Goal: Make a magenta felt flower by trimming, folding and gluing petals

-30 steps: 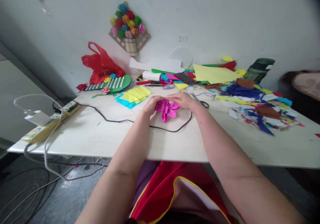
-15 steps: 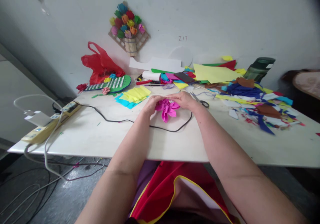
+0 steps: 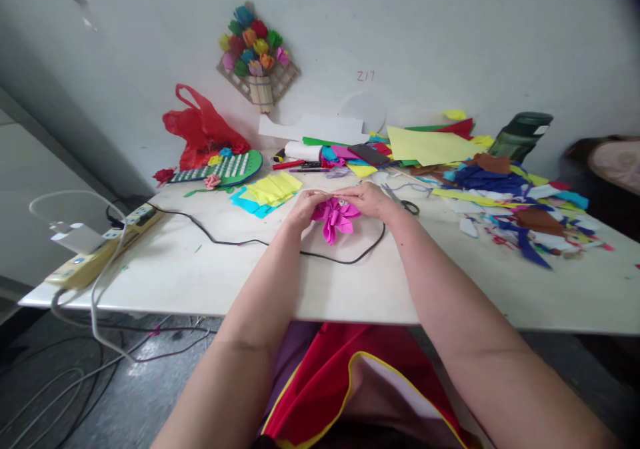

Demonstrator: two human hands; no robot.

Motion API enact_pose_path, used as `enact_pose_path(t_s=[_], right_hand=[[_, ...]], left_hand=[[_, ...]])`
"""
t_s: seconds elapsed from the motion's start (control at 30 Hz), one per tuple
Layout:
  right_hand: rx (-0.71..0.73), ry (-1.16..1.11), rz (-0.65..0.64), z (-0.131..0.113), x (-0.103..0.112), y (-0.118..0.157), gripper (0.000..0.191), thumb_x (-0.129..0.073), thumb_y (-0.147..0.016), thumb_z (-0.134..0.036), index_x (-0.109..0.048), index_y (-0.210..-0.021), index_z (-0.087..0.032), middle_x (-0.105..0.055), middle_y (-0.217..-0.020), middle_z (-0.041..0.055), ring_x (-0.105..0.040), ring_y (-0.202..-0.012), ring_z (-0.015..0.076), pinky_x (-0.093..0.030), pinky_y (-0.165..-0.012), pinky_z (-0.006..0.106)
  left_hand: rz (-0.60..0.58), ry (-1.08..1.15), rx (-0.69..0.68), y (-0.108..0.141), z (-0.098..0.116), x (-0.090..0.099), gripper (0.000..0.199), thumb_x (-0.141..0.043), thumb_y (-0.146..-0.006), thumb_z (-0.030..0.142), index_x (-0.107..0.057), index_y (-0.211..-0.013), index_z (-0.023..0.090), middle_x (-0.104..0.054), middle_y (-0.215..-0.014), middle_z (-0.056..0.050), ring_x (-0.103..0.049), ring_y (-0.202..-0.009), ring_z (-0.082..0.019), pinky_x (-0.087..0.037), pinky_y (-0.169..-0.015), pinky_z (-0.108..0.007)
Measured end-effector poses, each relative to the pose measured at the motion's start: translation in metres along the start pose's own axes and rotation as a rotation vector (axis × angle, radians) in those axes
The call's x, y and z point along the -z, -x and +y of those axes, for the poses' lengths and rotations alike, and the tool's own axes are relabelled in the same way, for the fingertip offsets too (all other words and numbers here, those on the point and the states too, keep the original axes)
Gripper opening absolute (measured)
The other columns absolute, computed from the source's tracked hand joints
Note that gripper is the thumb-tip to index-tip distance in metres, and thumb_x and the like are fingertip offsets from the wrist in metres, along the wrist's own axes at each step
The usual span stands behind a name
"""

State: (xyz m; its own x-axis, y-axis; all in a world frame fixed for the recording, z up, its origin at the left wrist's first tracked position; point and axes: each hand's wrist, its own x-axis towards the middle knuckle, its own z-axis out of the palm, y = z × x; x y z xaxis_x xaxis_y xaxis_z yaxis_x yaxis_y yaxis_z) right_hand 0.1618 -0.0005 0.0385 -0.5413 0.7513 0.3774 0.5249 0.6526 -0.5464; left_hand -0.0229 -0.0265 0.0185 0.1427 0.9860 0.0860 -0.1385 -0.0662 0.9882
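A magenta paper flower [image 3: 334,223] with several pointed petals is at the middle of the white table [image 3: 250,282]. My left hand [image 3: 307,209] is closed at its upper left side, fingers pressed against the far petals. From the right, my right hand [image 3: 367,199] reaches over the flower's far edge, its fingers stretched toward the left hand and touching the flower. The fingertips of both hands meet behind the flower, and part of the far petals is hidden under them. A black cord [image 3: 345,261] curves round the near side of the flower.
Scissors [image 3: 410,207] lie right of my right hand. Yellow sheets [image 3: 275,189] are at the left. Cloth and paper scraps [image 3: 540,222] cover the right side, near a dark bottle [image 3: 520,137]. A power strip [image 3: 83,265] sits at the left edge.
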Motion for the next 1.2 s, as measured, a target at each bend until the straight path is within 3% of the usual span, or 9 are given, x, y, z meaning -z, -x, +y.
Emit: enact_pose_path(t_s=[0.17, 0.33, 0.5, 0.87, 1.2], right_hand=[[-0.028, -0.07, 0.014, 0.003, -0.003, -0.001, 0.026, -0.057, -0.083, -0.031, -0.076, -0.1, -0.025, -0.075, -0.103, 0.0005, -0.067, -0.099, 0.0206, -0.051, -0.088, 0.03], [-0.085, -0.14, 0.048, -0.003, -0.004, -0.002, 0.035, -0.056, -0.081, -0.04, -0.078, -0.085, -0.013, -0.071, -0.075, 0.0023, -0.063, -0.075, 0.0182, -0.048, -0.067, 0.026], [-0.095, -0.209, 0.053, -0.003, -0.004, -0.002, 0.039, -0.058, -0.076, -0.045, -0.075, -0.075, -0.01, -0.062, -0.062, 0.0014, -0.053, -0.06, 0.0137, -0.038, -0.054, 0.023], [-0.06, -0.232, 0.09, 0.006, -0.008, -0.004, 0.027, -0.061, -0.072, -0.038, -0.071, -0.066, -0.014, -0.066, -0.063, 0.0023, -0.056, -0.06, 0.0145, -0.042, -0.056, 0.024], [-0.055, -0.204, 0.135, 0.003, -0.01, -0.007, 0.02, -0.063, -0.074, -0.029, -0.075, -0.071, -0.014, -0.07, -0.07, 0.0036, -0.062, -0.066, 0.0153, -0.045, -0.062, 0.025]], left_hand=[[-0.01, -0.039, -0.027, -0.001, -0.001, 0.001, 0.028, -0.069, -0.061, 0.035, -0.049, -0.056, 0.015, -0.037, -0.046, 0.006, -0.032, -0.037, -0.005, -0.017, -0.041, -0.023], [-0.067, -0.066, -0.039, -0.001, -0.001, 0.001, 0.032, -0.068, -0.064, 0.036, -0.044, -0.055, 0.017, -0.032, -0.046, 0.007, -0.028, -0.038, -0.004, -0.015, -0.042, -0.023], [-0.097, -0.121, -0.059, 0.0, 0.0, 0.001, 0.035, -0.067, -0.064, 0.037, -0.04, -0.053, 0.017, -0.03, -0.047, 0.007, -0.025, -0.041, -0.004, -0.013, -0.044, -0.024], [-0.094, -0.176, -0.082, 0.004, 0.006, -0.001, 0.03, -0.068, -0.063, 0.037, -0.048, -0.055, 0.016, -0.035, -0.048, 0.005, -0.027, -0.044, -0.005, -0.016, -0.046, -0.025], [-0.089, -0.13, -0.069, 0.0, 0.001, 0.0, 0.031, -0.068, -0.064, 0.036, -0.046, -0.055, 0.016, -0.035, -0.049, 0.005, -0.028, -0.044, -0.005, -0.017, -0.046, -0.025]])
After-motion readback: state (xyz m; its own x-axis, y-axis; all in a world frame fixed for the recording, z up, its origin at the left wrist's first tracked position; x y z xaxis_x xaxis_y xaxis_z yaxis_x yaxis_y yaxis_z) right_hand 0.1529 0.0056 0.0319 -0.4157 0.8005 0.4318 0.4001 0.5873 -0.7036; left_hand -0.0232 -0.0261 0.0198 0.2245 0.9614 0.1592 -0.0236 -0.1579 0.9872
